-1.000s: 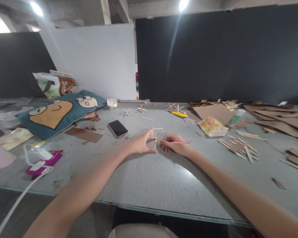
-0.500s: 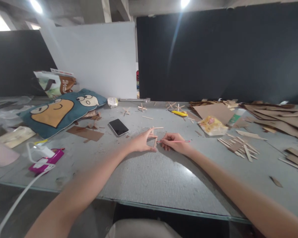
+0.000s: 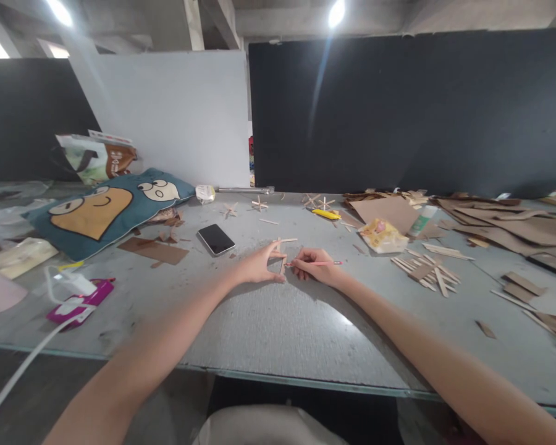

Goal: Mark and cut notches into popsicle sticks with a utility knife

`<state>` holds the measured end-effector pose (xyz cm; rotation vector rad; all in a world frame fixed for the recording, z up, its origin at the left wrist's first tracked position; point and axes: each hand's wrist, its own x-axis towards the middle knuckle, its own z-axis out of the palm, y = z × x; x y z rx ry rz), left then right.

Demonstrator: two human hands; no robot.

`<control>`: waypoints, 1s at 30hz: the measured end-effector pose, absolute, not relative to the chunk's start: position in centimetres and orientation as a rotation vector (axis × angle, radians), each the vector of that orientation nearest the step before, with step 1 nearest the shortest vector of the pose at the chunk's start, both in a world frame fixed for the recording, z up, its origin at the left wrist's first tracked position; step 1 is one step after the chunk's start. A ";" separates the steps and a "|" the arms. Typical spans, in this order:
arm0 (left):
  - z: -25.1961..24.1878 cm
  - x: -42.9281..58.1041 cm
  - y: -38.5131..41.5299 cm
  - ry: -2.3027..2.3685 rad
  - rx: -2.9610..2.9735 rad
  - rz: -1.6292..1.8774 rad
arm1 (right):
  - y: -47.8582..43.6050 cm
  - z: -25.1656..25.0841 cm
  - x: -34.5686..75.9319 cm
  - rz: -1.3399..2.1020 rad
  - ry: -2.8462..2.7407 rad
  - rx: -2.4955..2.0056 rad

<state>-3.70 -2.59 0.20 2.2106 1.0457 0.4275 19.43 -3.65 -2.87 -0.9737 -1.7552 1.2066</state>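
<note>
My right hand is closed around a pink pencil, its tip pointing left. That tip lies close to a short wooden stick standing crosswise between the hands. From the left, my left hand spans this stick, with the thumb at its near end and the fingers at its far end. Just beyond the left fingertips lies another wooden stick. How firmly the left fingers press on the short stick is too small to see.
A phone lies left of the hands. Farther back are star-shaped stick pieces and a yellow cutter. To the right sit a yellow packet, a glue stick, loose sticks and cardboard. A pillow and purple power strip stand left.
The whole view has shifted slightly, so things appear a little farther left. Both hands keep nearly the same pose around the stick and pencil.
</note>
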 end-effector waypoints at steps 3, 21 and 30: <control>0.0 -3.7 -2.5 1.042 2.219 0.437 | -3.6 -2.9 19.4 1.198 -1.755 -0.970; 0.3 -3.5 -2.5 1.041 2.217 0.417 | -4.0 -2.4 19.6 1.208 -1.753 -0.982; 0.2 -3.6 -2.5 1.024 2.227 0.419 | -3.7 -2.7 19.8 1.223 -1.750 -0.978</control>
